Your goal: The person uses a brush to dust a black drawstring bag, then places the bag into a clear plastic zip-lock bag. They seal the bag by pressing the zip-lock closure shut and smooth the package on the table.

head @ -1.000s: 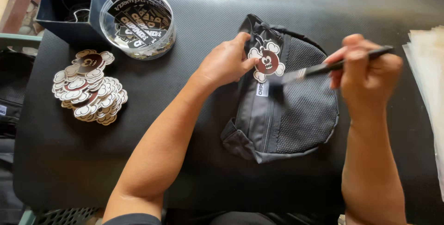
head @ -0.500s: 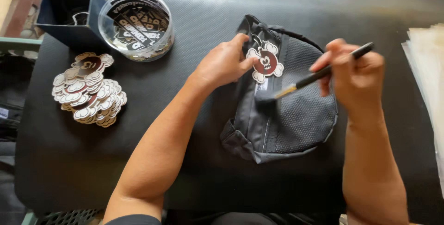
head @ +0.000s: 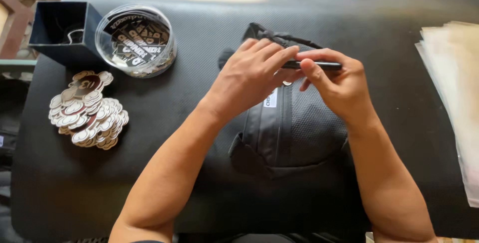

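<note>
Black mesh-textured pouch (head: pixel 294 133), black mat (head: pixel 199 183), brown-and-white stickers (head: pixel 87 111).

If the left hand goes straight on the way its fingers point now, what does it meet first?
The left hand points toward the right hand; its fingers already seem to touch the black brush held there, over the bag.

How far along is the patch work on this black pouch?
Done: cannot tell; the hands hide the pouch's top. In hand: left hand presses there, right hand holds a black brush. Left: a pile of flower-shaped patches waits on the mat.
</note>
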